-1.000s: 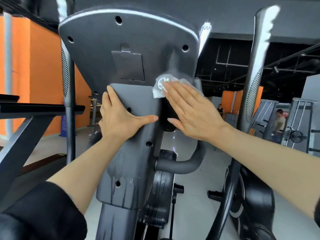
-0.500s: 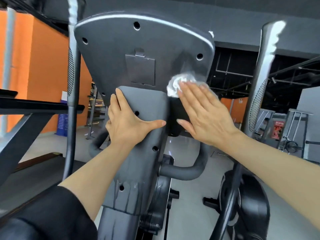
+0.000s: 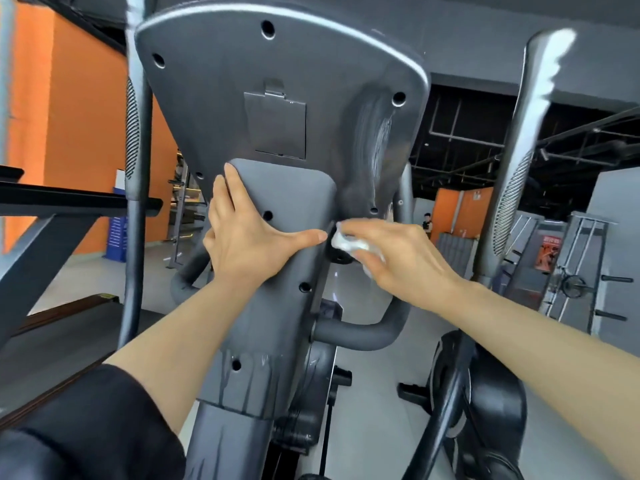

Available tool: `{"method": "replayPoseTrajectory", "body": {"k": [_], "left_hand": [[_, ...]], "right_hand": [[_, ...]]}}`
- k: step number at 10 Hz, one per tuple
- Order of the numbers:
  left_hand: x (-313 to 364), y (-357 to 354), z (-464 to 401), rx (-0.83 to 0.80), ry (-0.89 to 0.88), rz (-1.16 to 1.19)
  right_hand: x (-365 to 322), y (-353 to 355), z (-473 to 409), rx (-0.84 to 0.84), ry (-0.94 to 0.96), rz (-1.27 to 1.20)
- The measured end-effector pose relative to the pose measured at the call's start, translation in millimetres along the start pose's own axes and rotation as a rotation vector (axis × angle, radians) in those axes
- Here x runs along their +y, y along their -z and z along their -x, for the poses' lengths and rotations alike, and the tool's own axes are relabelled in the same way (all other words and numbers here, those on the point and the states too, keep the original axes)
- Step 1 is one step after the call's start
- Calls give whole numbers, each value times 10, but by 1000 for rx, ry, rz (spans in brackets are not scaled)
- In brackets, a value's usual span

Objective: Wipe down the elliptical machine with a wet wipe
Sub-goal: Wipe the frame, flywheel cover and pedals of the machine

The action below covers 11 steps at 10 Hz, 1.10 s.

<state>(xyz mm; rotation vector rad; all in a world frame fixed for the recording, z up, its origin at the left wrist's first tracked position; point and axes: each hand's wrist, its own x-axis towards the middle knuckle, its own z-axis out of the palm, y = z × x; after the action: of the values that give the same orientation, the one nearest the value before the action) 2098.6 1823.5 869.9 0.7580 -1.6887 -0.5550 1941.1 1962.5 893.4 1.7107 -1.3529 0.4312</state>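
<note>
We brace our left hand, fingers straight, flat on the elliptical's column; right hand fingers pinch the wet wipe (crumpled) beside it.

Orange wall, grey floor, weight rack

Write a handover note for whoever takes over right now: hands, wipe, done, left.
Left hand: flat on the grey column cover, bracing, holding nothing.
Right hand: curled round the white wet wipe, at the right edge of the column under the console.
Done: wet streaks on the console back, lower right; drips low on the column.
Left: the console's left side looks dry; handlebar and tall arm handles show no wet streaks.
</note>
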Motion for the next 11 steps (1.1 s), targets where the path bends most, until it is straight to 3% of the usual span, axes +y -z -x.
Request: {"method": "replayPoseTrajectory", "body": {"k": [1, 2, 3, 4, 5, 7, 9, 10, 11], "left_hand": [[11, 10, -2, -7, 1, -1], [11, 15, 1, -7, -2, -11], [15, 14, 6, -6, -3, -11], [14, 14, 1, -5, 0, -18], [18, 19, -8, -5, -3, -21], [5, -3, -1, 11, -8, -13], [2, 2, 0, 2, -9, -19], [10, 3, -7, -1, -5, -21], [5, 7, -6, 7, -3, -17]], "right_hand": [[-145, 198, -200, 374, -102, -46], [-102, 348, -391, 627, 70, 123], [31, 237, -411, 456, 269, 439], [198, 32, -202, 156, 366, 749], [275, 33, -29, 10, 323, 942], [123, 415, -537, 330, 130, 998], [489, 61, 232, -192, 309, 1141], [398, 163, 71, 10, 259, 1103], [214, 385, -381, 314, 141, 1000]]}}
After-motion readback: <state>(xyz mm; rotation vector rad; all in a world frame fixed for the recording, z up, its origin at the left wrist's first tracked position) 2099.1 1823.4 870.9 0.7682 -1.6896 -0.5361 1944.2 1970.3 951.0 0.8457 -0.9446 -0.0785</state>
